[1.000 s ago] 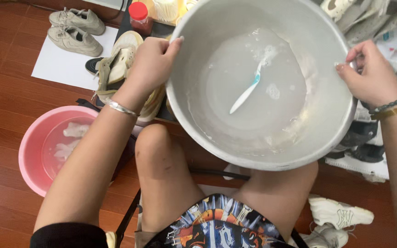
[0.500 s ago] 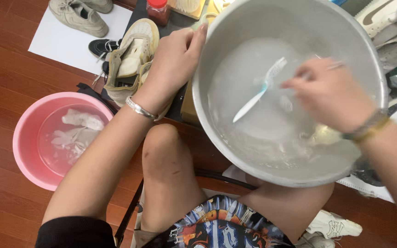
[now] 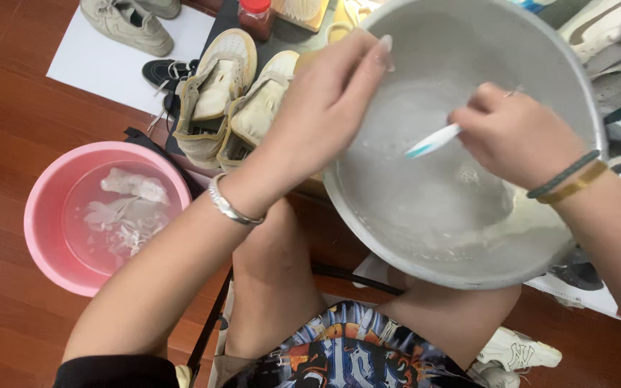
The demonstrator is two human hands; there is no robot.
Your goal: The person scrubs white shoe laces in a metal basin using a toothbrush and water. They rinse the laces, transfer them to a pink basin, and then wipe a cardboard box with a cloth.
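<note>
A big metal basin (image 3: 461,259) with cloudy water rests over my knees. My left hand (image 3: 325,108) grips its left rim, a silver bracelet on the wrist. Inside the basin, my right hand (image 3: 515,133) is closed on a white toothbrush (image 3: 431,141) with a blue-green tip, which points left above the water. Dark and gold bands sit on my right wrist.
A pink tub (image 3: 44,223) with water and pale laces stands on the wooden floor at left. A pair of worn beige sneakers (image 3: 231,93) lies beside the basin, another shoe (image 3: 127,25) on white paper behind. More white sneakers (image 3: 612,43) lie at right.
My right hand left the basin's right rim, reached inside and took hold of the toothbrush, lifting it off the water. The left hand stayed on the rim.
</note>
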